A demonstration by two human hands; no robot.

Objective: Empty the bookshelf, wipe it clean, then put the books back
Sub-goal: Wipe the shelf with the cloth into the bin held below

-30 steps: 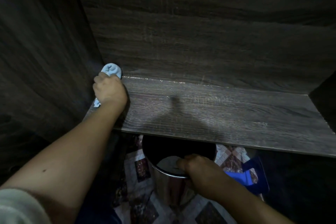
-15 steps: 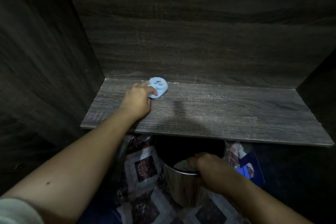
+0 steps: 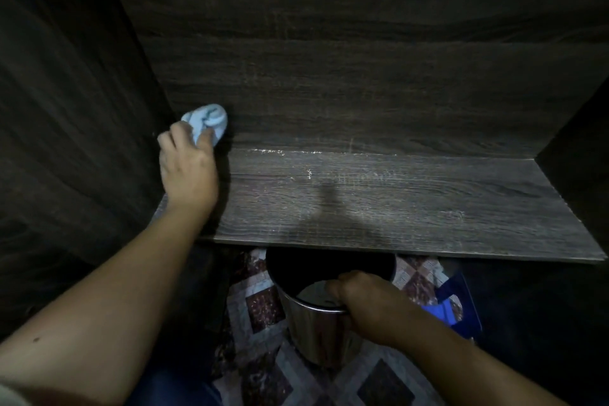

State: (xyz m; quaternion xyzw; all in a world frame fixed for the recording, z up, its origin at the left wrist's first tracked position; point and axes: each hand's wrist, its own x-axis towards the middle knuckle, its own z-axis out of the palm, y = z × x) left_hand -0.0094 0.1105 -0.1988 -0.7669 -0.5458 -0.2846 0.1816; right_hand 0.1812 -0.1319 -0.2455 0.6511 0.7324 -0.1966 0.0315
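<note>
Two hands are in view. The left hand [image 3: 188, 171] reaches forward on an outstretched bare arm, back of the hand up, its fingers curled round one bunched light-blue cloth [image 3: 207, 122]. The cloth juts past the fingertips and presses against the back panel [image 3: 362, 92] of the bookshelf, in the corner where that panel meets the dark side wall [image 3: 66, 109] just left of the hand. Under the wrist and stretching away to the hand's right lies one dark wood-grain shelf board [image 3: 395, 204]. Pale dust specks [image 3: 280, 152] line its rear edge just right of the cloth.

The right hand [image 3: 365, 300] is lower and nearer the body, below the board's front edge. Its fingers hook over the rim of one shiny metal bucket [image 3: 313, 323] and grip it, knuckles up, forearm running back toward the lower right. The bucket stands upright on a patterned tile floor [image 3: 257, 313]. Just right of this hand lies one blue object [image 3: 451, 310], partly hidden; what it is cannot be told. A pale sleeve [image 3: 10, 395] edge shows at the left arm's near end.
</note>
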